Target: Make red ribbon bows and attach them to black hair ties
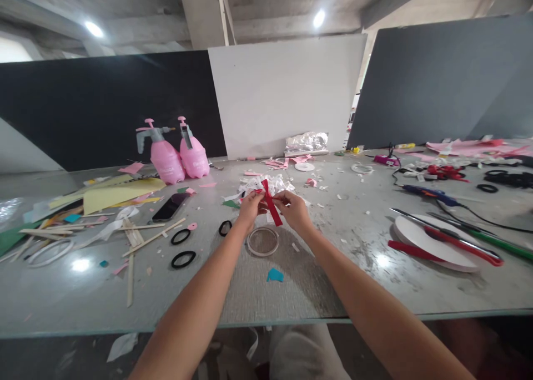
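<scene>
A short red ribbon [272, 209] lies directly between the left hand [251, 208] and the right hand [292, 207], held up just above the table [235, 308]. Its long axis runs nearly straight away from the person, its far end slanting a little to the left and its near end, to the right, hanging free below the fingertips. The axis thus crosses the line from one hand to the other. Both hands are about equally near; the left looks closer to the far part, the right to the middle of the strip.

The left hand pinches the ribbon, with a bit of red showing at its fingertips. The right hand's thumb and fingers also close on the strip's edge; the exact contact is too small to tell.

Just beyond the hands is a heap of white scraps [287, 185]. Just on the near side of them lies a pale ring [263, 252], with a blue scrap [275, 275] nearer the person. Three black rings [183, 260] lie to the left of the hands. Well to the right, a white spool [410, 230] lies with more red strip at its edge.
</scene>
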The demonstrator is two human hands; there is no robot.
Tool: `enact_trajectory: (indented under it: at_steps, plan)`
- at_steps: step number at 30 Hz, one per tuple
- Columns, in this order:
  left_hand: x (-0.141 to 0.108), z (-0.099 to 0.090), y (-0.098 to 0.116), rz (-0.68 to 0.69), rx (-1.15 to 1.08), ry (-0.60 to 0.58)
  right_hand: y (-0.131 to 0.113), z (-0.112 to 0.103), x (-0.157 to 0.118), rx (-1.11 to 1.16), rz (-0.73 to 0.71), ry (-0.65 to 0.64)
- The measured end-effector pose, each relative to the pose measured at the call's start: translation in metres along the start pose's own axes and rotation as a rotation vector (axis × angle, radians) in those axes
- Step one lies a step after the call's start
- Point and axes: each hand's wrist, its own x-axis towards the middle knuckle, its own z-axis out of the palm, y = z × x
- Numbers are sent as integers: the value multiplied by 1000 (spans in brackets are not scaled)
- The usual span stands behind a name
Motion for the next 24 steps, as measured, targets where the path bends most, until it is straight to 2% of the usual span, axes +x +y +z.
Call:
enact_trajectory:
  at_steps: [4, 7, 11, 19, 24]
  plan:
    - [0, 0, -1, -3, 16, 1, -5, 0, -1, 261, 138, -27]
    - [0, 0, -2, 0, 40, -14, -5, 1, 0, 320, 206, -33]
    - [2, 0, -4, 8, 61, -15, -2, 1, 2, 314, 216, -37]
    - [4, -2, -6, 17, 104, -6, -1, 0, 2, 117, 218, -34]
    - [4, -1, -6, 23, 122, -3, 5, 0, 3, 73, 207, -60]
